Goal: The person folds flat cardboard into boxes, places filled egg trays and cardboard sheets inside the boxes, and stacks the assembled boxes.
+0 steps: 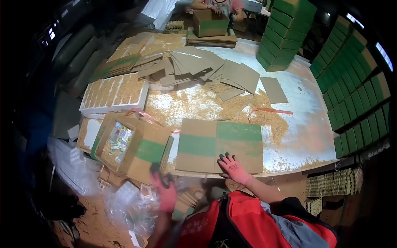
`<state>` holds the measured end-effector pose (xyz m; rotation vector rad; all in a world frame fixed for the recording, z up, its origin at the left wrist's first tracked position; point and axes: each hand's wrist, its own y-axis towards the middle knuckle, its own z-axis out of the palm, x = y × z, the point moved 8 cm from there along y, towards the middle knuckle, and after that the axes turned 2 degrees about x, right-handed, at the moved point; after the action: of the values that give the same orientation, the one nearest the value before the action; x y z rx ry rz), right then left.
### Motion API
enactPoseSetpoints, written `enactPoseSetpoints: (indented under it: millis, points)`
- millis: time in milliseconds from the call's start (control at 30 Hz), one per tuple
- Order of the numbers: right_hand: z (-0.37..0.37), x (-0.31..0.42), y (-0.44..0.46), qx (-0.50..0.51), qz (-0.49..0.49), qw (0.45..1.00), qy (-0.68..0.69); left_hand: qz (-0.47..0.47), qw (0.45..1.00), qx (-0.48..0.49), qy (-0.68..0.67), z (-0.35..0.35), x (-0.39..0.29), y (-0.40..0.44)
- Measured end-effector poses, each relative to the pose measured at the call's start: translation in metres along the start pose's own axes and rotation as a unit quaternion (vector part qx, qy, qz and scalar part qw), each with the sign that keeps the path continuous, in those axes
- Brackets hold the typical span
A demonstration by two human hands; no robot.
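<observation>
A flattened cardboard box (197, 162) with a green band lies near the table's front edge. My right hand (232, 168), in a pink glove with dark fingertips, rests on its lower right part with fingers spread. My left hand (166, 193), gloved alike and blurred by motion, is off the table's front edge, left of the flat box. Its fingers look apart with nothing visible between them. Nearest to it is an upright open carton (124, 157) holding small colourful packets (120, 137) and loose tan flakes, and several folded cardboard sheets (167, 153) stand beside that.
Tan flakes and loose cardboard sheets (240, 76) cover much of the table. A white foam tray (142, 97) stands at left. Green-banded boxes (281, 39) are stacked at back right, more (359, 99) along the right. Across the table a person (235, 7) handles a carton (210, 24). Clear plastic (128, 206) lies below left.
</observation>
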<state>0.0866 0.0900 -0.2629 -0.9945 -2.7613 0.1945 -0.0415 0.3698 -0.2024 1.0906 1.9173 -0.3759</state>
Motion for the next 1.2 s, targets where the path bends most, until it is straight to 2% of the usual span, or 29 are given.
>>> enactPoseSetpoints:
  millis: [33,67,100,133,200,267,300,333,367,400,467,500,533,567,600,667,700,733,833,867,900,933,967,1000,1067,1100,1200]
  points:
    - [-0.006,-0.001,0.001,-0.015,-0.010,1.000,0.013,0.033,0.987,0.114,0.109,0.030,-0.032,-0.004]
    - [-0.014,-0.005,0.003,-0.037,-0.020,0.999,0.023,0.065,0.976,0.187,0.095,0.058,-0.050,0.002]
    - [-0.020,-0.005,0.000,-0.062,-0.035,0.997,0.038,0.147,0.959,0.211,0.119,0.075,-0.083,0.012]
    - [-0.019,-0.006,-0.004,-0.092,-0.046,0.994,0.033,0.159,0.951,0.228,0.133,0.096,-0.068,0.014]
    - [-0.042,-0.011,-0.020,-0.126,-0.066,0.990,-0.004,0.192,0.951,0.212,0.114,0.098,-0.102,0.026]
    - [-0.098,-0.027,-0.041,-0.218,-0.062,0.974,-0.010,0.179,0.963,0.169,0.109,0.091,-0.108,0.039]
    - [-0.133,-0.042,-0.049,-0.253,-0.044,0.966,-0.009,0.172,0.976,0.096,0.089,0.079,-0.107,0.043]
    - [-0.168,-0.058,-0.059,-0.288,-0.024,0.957,-0.004,0.212,0.976,0.010,0.056,0.060,-0.124,0.044]
    - [-0.200,-0.086,-0.073,-0.310,0.016,0.949,0.056,0.245,0.964,0.014,0.102,0.042,-0.186,0.057]
    - [-0.234,-0.114,-0.094,-0.329,0.075,0.941,0.023,0.247,0.960,-0.032,0.125,0.040,-0.196,0.060]
    - [-0.292,-0.179,-0.146,-0.379,0.202,0.903,-0.008,0.247,0.965,-0.038,0.077,0.070,-0.176,0.066]
    - [-0.305,-0.223,-0.178,-0.350,0.335,0.874,-0.028,0.256,0.961,0.061,0.083,0.088,-0.201,0.068]
    - [-0.307,-0.267,-0.214,-0.388,0.399,0.829,-0.057,0.236,0.945,0.137,0.180,0.129,-0.170,0.068]
    - [-0.301,-0.315,-0.244,-0.394,0.450,0.796,-0.089,0.275,0.910,0.193,0.244,0.161,-0.164,0.060]
    - [-0.281,-0.364,-0.266,-0.354,0.492,0.784,-0.134,0.323,0.879,0.239,0.257,0.186,-0.160,0.049]
    - [-0.195,-0.467,-0.301,-0.296,0.517,0.774,-0.213,0.320,0.848,0.297,0.302,0.238,-0.085,0.017]
    - [-0.171,-0.491,-0.314,-0.272,0.559,0.767,-0.161,0.350,0.836,0.282,0.313,0.249,-0.055,0.004]
    - [-0.156,-0.510,-0.311,-0.245,0.596,0.757,-0.108,0.345,0.842,0.269,0.316,0.240,-0.058,-0.002]
    - [-0.193,-0.475,-0.278,-0.229,0.648,0.726,-0.028,0.250,0.830,0.359,0.346,0.244,-0.045,-0.001]
    - [-0.171,-0.496,-0.269,-0.207,0.600,0.772,-0.042,0.221,0.819,0.392,0.355,0.244,-0.041,0.000]
    - [-0.150,-0.500,-0.262,-0.186,0.589,0.786,-0.023,0.281,0.836,0.338,0.327,0.235,-0.055,0.003]
    - [-0.115,-0.510,-0.257,-0.078,0.584,0.806,0.053,0.247,0.800,0.384,0.389,0.234,-0.056,0.004]
    - [-0.085,-0.508,-0.238,0.047,0.567,0.823,-0.017,0.277,0.822,0.346,0.358,0.233,-0.055,0.005]
    - [-0.046,-0.531,-0.219,0.062,0.561,0.821,-0.080,0.308,0.841,0.303,0.326,0.234,-0.052,0.005]
    - [-0.060,-0.500,-0.141,0.041,0.515,0.852,-0.090,0.311,0.846,0.295,0.318,0.238,-0.047,0.010]
    - [-0.088,-0.473,-0.098,-0.047,0.454,0.886,-0.080,0.311,0.847,0.295,0.313,0.236,-0.046,0.009]
    - [-0.188,-0.391,0.028,-0.133,0.331,0.934,0.032,0.323,0.837,0.302,0.322,0.230,-0.043,0.010]
